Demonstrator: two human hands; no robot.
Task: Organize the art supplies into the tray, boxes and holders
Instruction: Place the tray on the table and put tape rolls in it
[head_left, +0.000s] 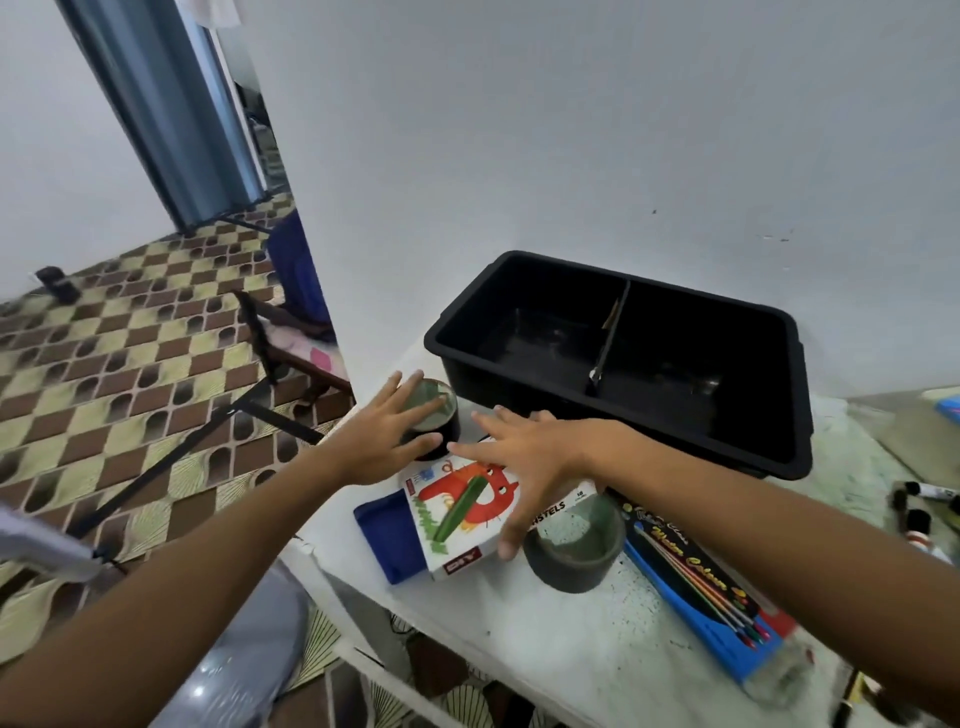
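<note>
Bare forearms reach in from the bottom edge over a white desk (545, 649) speckled with dark paint flecks, set against a plain pale wall (571, 130). Left of the desk, the floor (130, 322) carries a brown and cream checked pattern, with a tall blue-grey curtain (171, 114) hanging in the far corner and a dark metal frame (208, 447) slanting across the tiles.

Moving rightward, the left hand (384, 441) lies flat with its fingers (402, 387) spread and straight, resting over the top of a dark round holder (434, 415) near the desk's left edge; nothing is gripped. Just beside it, the right hand (524, 457) is also spread wide, fingers straight, palm pressing on a white pastels box (462, 519) printed with a red cartoon figure; the thumb reaches the box's near corner. That box lies on top of a blue flat item (384, 535) that juts out to its left.

Touching the box's right side stands a second dark round holder (571, 551), open-topped. Behind both hands sits a black plastic tray (618, 364), split by a divider into two compartments. Right of the holder, a blue water colour box (711, 597) lies lengthwise toward the camera. At the far right edge, several dark markers or tubes (919, 509) lie together, too blurred to identify.
</note>
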